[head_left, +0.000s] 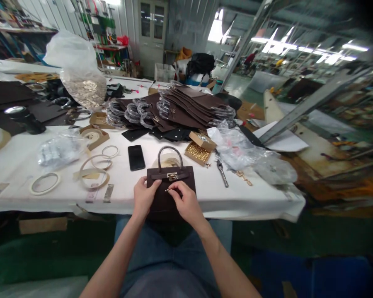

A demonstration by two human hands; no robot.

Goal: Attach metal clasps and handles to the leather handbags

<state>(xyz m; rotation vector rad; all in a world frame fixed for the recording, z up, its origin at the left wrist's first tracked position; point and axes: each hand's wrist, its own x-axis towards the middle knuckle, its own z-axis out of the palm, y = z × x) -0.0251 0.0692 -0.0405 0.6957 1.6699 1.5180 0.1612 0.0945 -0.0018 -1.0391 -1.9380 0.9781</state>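
— Jeans (161, 248) nearest. Above them?
— Left hand (144, 194), fingers curled together over the left edge of the bag (163, 203), pressing it down. Right hand (186, 203), thumb and forefinger pinched shut on a tiny metal pin (168, 190) at the front flap.
— And the bag itself?
— Lies flat, front up, on the near edge of the table (124, 194), bottom end hanging toward the lap. Carries a gold clasp (172, 176) on its strap, just beyond the pin, with the handle (170, 150) arched farther back.
— Step in hand, at a guess?
— Looks like fitting hardware to the front, below the clasp. Seems midway: pin at the leather, not clearly seated.
— Calling for what next?
— Probably a steady left hold and a fine, straight push or turn with the right fingertips; too small to tell which.
— Farther out?
— Phone (136, 157) just left of the handle, tape rings (93, 169) well left. Box (200, 151) of gold bits to the right, a hand tool (222, 173) beside it. Beyond, stacked brown panels (189, 107) and a clear sack (83, 89) of metal parts.
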